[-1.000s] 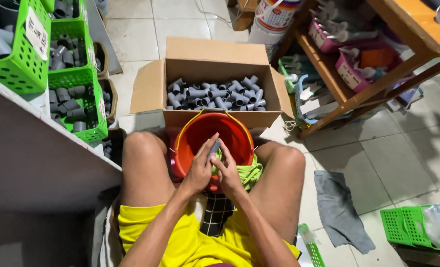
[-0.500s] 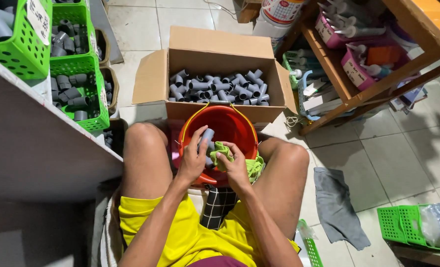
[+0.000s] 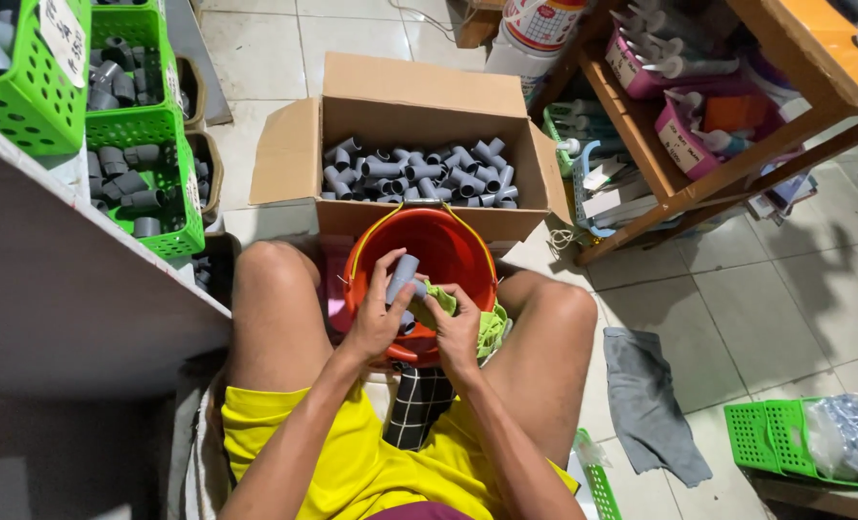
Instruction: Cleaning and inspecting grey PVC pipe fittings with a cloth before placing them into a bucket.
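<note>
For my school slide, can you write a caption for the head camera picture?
Left hand holds a grey plastic pipe fitting over a red plastic bucket while right hand grips a green cloth.

A pale tiled floor carries an open cardboard box of grey pipe fittings, with a red bucket just before it; a grey cloth lies to the right, near a green basket and a wooden shelf unit
</note>
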